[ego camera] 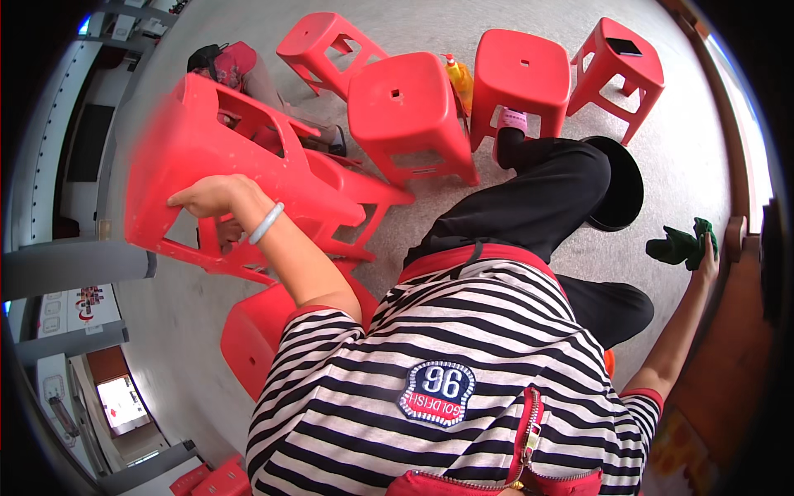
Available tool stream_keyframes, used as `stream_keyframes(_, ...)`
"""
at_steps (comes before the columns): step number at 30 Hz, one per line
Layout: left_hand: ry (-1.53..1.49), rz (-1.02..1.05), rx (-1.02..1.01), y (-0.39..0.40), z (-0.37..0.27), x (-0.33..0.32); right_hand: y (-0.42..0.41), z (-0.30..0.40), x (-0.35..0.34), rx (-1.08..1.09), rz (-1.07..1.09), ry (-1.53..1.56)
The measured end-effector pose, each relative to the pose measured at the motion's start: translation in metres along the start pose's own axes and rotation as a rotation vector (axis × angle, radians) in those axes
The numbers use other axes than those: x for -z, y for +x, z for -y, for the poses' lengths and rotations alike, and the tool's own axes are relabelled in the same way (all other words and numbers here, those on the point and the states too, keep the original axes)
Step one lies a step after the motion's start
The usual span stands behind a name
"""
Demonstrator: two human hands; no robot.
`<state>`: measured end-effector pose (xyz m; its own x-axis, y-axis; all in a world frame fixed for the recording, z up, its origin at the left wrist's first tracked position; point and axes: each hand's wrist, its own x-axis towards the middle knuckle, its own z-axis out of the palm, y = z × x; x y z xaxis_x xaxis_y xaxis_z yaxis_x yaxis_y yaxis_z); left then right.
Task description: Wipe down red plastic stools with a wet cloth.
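At the left, my left hand [217,193], with a pale bangle on its wrist, grips the edge of a tilted red plastic stool [186,149]. Through the stool's opening part of a hand [229,232] shows; whose it is I cannot tell. Far out at the right, my right hand [709,257] is closed on a crumpled dark green cloth [679,245], away from the stools. Beyond the held stool are two upright red stools, a near one [400,90] and a farther one [322,43]. Another red stool [521,68] stands before my pink-cuffed foot.
A black bucket [629,186] stands beside my leg. A yellow bottle with a red pump [459,80] is between stools. A flat black object [624,47] lies on the far right stool [651,62]. Behind the held stool a person [232,65] is partly hidden. Another stool [254,335] is by my left arm.
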<state>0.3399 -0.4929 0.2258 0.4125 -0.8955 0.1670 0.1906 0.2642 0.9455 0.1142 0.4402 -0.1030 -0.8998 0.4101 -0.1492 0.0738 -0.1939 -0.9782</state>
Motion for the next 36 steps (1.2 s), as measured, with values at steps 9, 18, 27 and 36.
stream_keyframes(9,0.1,-0.2,0.23,0.029,0.127,0.01,-0.016,-0.002,0.007,-0.031,-0.047,-0.023)
stream_keyframes(18,0.105,0.005,0.411,-0.002,0.174,0.013,-0.035,0.02,-0.068,-0.024,0.048,-0.053)
stream_keyframes(27,0.067,0.331,0.627,-0.035,0.19,0.004,-0.057,0.042,-0.203,0.016,0.157,-0.031)
stream_keyframes(36,0.365,0.829,0.734,-0.029,0.29,-0.077,-0.079,0.065,-0.458,-0.121,0.543,0.338)
